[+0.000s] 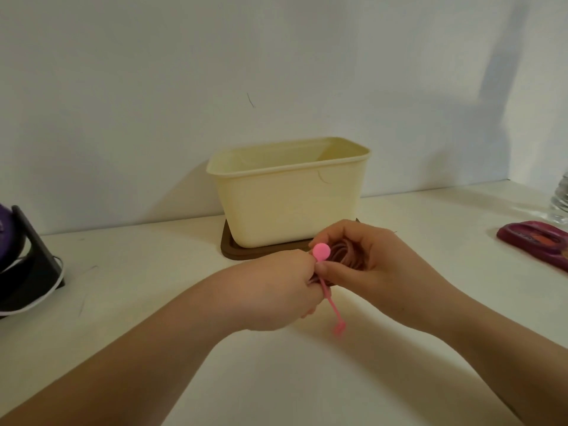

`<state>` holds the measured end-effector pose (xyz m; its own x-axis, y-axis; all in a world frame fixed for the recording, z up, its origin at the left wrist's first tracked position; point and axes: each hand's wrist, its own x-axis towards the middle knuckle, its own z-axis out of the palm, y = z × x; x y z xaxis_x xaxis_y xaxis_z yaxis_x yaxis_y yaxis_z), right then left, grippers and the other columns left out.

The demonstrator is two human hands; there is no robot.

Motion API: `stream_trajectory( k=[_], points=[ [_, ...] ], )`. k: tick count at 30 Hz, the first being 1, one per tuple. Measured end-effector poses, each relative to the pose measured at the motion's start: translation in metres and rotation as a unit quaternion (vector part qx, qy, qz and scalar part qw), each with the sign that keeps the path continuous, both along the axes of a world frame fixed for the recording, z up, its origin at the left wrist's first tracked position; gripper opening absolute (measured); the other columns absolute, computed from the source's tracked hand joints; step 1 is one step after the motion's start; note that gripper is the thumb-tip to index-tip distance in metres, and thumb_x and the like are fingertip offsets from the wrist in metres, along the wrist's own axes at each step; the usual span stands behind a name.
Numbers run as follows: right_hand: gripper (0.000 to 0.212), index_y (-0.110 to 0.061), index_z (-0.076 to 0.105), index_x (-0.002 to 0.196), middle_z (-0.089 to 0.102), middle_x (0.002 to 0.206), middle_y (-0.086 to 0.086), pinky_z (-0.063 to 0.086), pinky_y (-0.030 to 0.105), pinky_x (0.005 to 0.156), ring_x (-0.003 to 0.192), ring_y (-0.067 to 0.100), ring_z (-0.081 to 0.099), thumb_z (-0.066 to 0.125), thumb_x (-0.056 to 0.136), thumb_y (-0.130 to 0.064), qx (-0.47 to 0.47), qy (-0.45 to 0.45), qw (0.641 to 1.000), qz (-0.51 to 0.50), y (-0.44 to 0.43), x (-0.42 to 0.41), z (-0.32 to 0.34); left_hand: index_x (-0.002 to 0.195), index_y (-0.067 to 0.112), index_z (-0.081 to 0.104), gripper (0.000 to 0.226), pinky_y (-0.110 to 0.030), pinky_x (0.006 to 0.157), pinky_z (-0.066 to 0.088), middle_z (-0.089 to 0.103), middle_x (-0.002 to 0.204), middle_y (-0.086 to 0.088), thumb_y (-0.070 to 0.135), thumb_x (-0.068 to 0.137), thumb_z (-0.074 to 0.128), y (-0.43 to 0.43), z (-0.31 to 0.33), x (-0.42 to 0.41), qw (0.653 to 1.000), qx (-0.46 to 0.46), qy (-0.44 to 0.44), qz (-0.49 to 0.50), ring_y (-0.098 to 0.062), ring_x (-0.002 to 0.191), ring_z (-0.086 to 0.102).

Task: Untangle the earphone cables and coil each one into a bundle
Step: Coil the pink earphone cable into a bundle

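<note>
A dusky pink earphone cable (349, 256), wound into a coil, sits between both hands just above the white table. My right hand (375, 262) curls round the coil from the right, thumb pressing near its left end. My left hand (282, 287) grips the coil's left part and pinches a bright pink cable tie (321, 252) with a round head. The tie's thin tail (335, 315) hangs down toward the table, ending in a small knob. Much of the coil is hidden by my fingers.
A cream plastic tub (292, 207) stands on a brown lid (233, 250) right behind the hands. At the far left is a dark stand with a purple object (27, 259). At the right lie a magenta case (534, 241) and a clear bottle (561, 204).
</note>
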<state>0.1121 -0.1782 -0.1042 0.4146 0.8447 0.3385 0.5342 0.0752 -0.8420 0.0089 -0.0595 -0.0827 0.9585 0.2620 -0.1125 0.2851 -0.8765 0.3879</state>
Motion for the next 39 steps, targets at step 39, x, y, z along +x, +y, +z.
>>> stream_trajectory(
  k=[39],
  points=[
    [0.071,-0.022,0.053,0.12,0.071,0.104,-0.002,0.052,0.035,0.088,0.098,0.014,0.068,0.086,0.059,-0.038,0.078,0.174,0.982,-0.016,0.001,0.012,-0.001,0.07,0.012,0.048,0.035,-0.015,0.054,0.045,0.052,0.048,0.011,0.032,0.099,0.041,0.0,-0.008,0.013,0.891,-0.273,-0.342,0.121,-0.003,0.05,0.049]
  ],
)
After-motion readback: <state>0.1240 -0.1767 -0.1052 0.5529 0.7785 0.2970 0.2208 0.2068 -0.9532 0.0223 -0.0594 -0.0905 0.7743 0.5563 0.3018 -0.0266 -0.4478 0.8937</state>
